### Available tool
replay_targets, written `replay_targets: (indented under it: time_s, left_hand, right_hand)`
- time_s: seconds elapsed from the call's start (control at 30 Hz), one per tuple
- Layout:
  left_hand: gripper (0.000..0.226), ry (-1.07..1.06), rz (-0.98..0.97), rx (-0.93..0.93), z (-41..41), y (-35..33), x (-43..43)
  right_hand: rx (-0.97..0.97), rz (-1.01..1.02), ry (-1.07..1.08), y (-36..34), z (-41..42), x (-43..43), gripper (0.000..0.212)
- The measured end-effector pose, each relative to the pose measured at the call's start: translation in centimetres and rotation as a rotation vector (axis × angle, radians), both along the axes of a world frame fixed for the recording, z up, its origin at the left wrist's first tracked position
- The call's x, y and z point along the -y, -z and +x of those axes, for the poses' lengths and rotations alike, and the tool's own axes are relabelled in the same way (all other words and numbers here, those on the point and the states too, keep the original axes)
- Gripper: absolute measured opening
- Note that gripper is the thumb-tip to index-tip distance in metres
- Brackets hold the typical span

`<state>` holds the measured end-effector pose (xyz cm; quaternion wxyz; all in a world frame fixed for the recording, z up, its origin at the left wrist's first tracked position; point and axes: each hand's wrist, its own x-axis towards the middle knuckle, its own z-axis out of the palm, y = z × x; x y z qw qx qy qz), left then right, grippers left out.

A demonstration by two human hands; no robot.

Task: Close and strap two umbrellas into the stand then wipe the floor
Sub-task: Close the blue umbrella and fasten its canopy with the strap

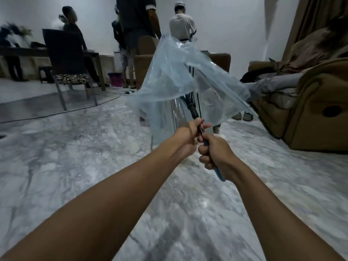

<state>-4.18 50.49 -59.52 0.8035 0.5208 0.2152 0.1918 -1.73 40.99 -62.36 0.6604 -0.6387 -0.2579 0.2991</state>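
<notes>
Half-collapsed umbrella [180, 76] held out over the floor [75, 166], right hand [216, 153] fisted tight on its blue handle, left hand [190, 132] pinching the shaft near the runner; light, floppy, slick canopy, so probably grip handle and shaft.

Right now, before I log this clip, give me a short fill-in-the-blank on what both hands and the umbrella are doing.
1. The right hand grips the umbrella's ____ handle.
2. The left hand holds the black ____ above that handle.
3. The umbrella canopy is clear plastic, only ____ folded.

Missing words: blue; shaft; partly
</notes>
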Motion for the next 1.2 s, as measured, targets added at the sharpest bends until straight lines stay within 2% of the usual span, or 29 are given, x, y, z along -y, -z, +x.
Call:
replay_targets:
  time_s: [0.23,0.33,0.43,0.57,0.67,0.73,0.87,1.07,1.2]
  left_hand:
    - [0.013,0.082,0.091,-0.095,-0.6,0.4,-1.1]
    - [0.022,0.097,0.158,-0.199,-0.1,0.6,-1.7]
    - [0.023,0.073,0.181,-0.243,0.2,0.9,-1.7]
    - [0.016,0.024,0.052,-0.146,0.4,1.2,-2.3]
    - [0.043,-0.054,-0.048,-0.038,1.1,1.2,-2.8]
    - [0.053,-0.065,-0.058,-0.028,1.4,1.4,-3.0]
    - [0.048,-0.06,-0.013,-0.004,1.4,1.7,-3.4]
    - [0.038,-0.008,0.013,-0.102,0.2,1.5,-4.6]
    - [0.036,-0.115,-0.122,0.078,0.8,1.1,-4.6]
  right_hand:
    - [-0.048,-0.031,0.012,0.9,0.0,0.0,0.023]
    - [-0.053,-0.075,0.017,1.9,-0.4,0.1,0.021]
    - [-0.07,-0.107,-0.003,2.6,-0.8,0.1,0.021]
    - [-0.059,-0.138,-0.022,2.7,-1.2,-0.4,0.018]
    - [-0.049,-0.14,-0.022,2.6,-1.4,-0.7,0.018]
    - [-0.046,-0.136,-0.035,2.5,-1.4,-0.8,0.017]
    - [-0.071,-0.116,-0.053,2.2,-1.6,-0.8,0.019]
    - [-0.094,-0.108,-0.052,2.9,-1.7,-0.4,0.019]
    - [-0.095,-0.105,-0.083,3.0,-1.5,0.0,0.023]
